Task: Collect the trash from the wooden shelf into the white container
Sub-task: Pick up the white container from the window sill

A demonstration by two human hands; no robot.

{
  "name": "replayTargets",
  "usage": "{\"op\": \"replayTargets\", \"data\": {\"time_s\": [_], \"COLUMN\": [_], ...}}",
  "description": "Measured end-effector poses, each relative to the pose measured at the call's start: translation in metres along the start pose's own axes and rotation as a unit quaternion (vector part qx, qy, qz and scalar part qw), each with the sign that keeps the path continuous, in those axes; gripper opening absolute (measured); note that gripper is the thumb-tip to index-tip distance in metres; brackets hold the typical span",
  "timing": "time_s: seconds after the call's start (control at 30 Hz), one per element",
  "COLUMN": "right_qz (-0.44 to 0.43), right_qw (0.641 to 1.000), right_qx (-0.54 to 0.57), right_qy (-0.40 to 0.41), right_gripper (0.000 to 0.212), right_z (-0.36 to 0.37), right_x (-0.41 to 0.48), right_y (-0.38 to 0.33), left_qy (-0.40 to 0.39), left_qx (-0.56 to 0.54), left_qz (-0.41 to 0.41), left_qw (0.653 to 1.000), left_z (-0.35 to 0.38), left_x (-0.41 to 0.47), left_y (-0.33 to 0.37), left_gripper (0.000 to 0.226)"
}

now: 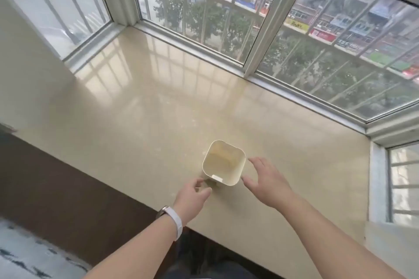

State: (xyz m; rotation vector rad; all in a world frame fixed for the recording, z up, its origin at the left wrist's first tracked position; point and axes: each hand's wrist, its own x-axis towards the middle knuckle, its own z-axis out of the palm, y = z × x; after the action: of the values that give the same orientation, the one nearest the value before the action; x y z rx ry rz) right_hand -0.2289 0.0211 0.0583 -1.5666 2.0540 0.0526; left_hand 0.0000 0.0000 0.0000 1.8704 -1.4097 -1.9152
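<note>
A small white container [235,176] with rounded corners stands upright on a glossy beige window sill [147,120], near its front edge. Its inside looks empty. My left hand [192,197] is just below and left of the container, fingers loosely curled, holding nothing that I can see. My right hand [267,179] hovers at the container's right side with fingers spread, close to its wall but apart from it. No wooden shelf or trash shows in this view.
Large barred windows [226,18] wrap around the sill at the back and both sides. A dark brown panel [68,183] drops below the sill's front edge. A patterned floor [27,253] lies at the lower left.
</note>
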Motion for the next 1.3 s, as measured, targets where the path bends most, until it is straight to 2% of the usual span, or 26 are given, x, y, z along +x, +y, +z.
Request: {"op": "replayTargets", "data": {"time_s": [0.1,0.2,0.37,0.63,0.8,0.93,1.1,1.3], "right_qz": [0.015,0.023,0.018,0.036,0.046,0.07,0.087,0.062], "right_qw": [0.999,0.998,0.996,0.985,0.971,0.958,0.943,0.933], "right_qx": [0.032,0.052,0.079,0.154,0.22,0.265,0.309,0.35], "right_qy": [-0.016,-0.032,-0.023,-0.066,-0.077,-0.083,-0.082,-0.06], "right_gripper": [0.062,0.064,0.069,0.072,0.059,0.052,0.051,0.053], "right_z": [0.014,0.028,0.044,0.065,0.064,0.062,0.055,0.027], "right_x": [0.019,0.038,0.073,0.109,0.108,0.097,0.077,0.043], "right_y": [0.007,0.012,0.031,0.044,0.043,0.043,0.044,0.044], "left_qy": [-0.003,-0.009,-0.035,-0.024,-0.017,-0.005,-0.001,0.016], "left_qx": [-0.085,-0.119,-0.215,-0.325,-0.332,-0.325,-0.306,-0.281], "left_qz": [-0.065,-0.101,-0.108,-0.123,-0.133,-0.134,-0.122,-0.085], "left_qw": [0.994,0.988,0.97,0.938,0.934,0.936,0.944,0.956], "left_z": [0.01,0.023,0.046,0.065,0.066,0.06,0.055,0.047], "left_x": [0.015,0.031,0.055,0.075,0.075,0.067,0.054,0.037], "left_y": [-0.008,-0.021,-0.026,-0.024,-0.021,-0.015,-0.003,0.02], "left_gripper": [0.037,0.041,0.046,0.044,0.017,0.025,0.05,0.029]}}
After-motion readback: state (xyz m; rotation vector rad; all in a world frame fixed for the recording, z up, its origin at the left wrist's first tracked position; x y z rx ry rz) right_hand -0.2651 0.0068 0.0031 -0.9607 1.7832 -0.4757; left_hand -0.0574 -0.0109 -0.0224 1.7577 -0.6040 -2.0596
